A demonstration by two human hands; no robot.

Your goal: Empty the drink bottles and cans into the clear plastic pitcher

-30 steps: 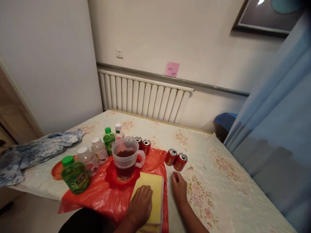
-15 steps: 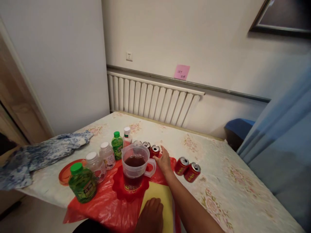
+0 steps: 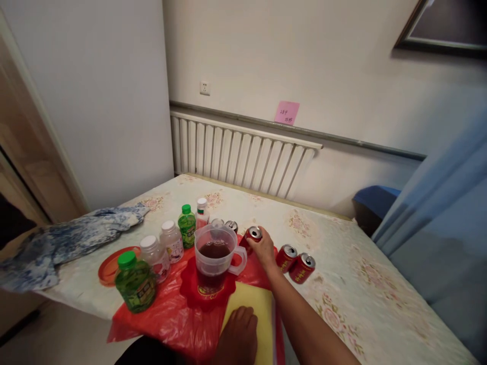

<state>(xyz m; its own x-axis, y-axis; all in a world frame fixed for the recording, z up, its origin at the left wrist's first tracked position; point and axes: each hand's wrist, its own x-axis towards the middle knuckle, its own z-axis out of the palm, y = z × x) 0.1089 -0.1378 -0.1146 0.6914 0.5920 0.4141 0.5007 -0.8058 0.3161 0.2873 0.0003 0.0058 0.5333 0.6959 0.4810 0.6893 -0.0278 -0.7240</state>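
My right hand is closed around a red drink can, which tilts and has an opened top. Left of it stands a clear plastic measuring jug of dark brown liquid, on a red scalloped dish. Behind the jug, another can is partly hidden. Two more red cans stand to the right of my right wrist. My left hand rests with fingers laid on a yellow sheet and holds nothing.
Green-capped bottles and white-capped clear jars stand on the left beside an orange lid. A red plastic bag lies beneath the dish. Patterned fabric covers the left corner of the flowered tablecloth. A radiator lines the wall.
My right hand has taken hold of a red can, tilting it and shifting it slightly right. My left hand stays on the yellow sheet. The view has shifted slightly.
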